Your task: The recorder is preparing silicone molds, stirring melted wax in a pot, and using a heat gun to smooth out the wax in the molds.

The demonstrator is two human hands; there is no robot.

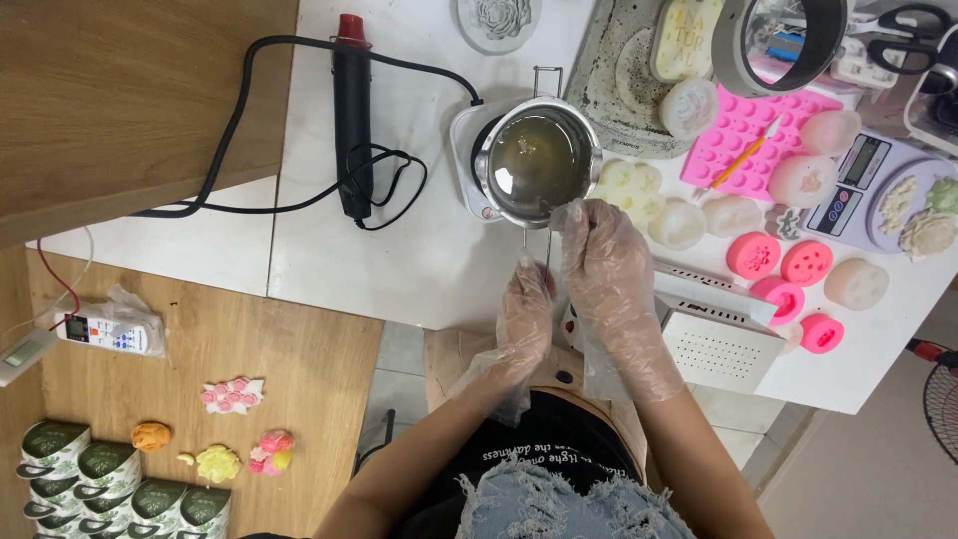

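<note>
Melting pot [539, 160] — seemingly just beyond right hand [609, 269]

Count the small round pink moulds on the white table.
4: two side by side, one lower, one nearest the table edge. Others may hide behind clutter.

fan [943, 394]: cut by right edge | scissors [913, 35]: partly cut off | green packets [60, 469]: cut by bottom edge

Steel pot [539, 160] upright on small white hotplate [469, 165], holding murky yellowish liquid (handle toward person).
</note>
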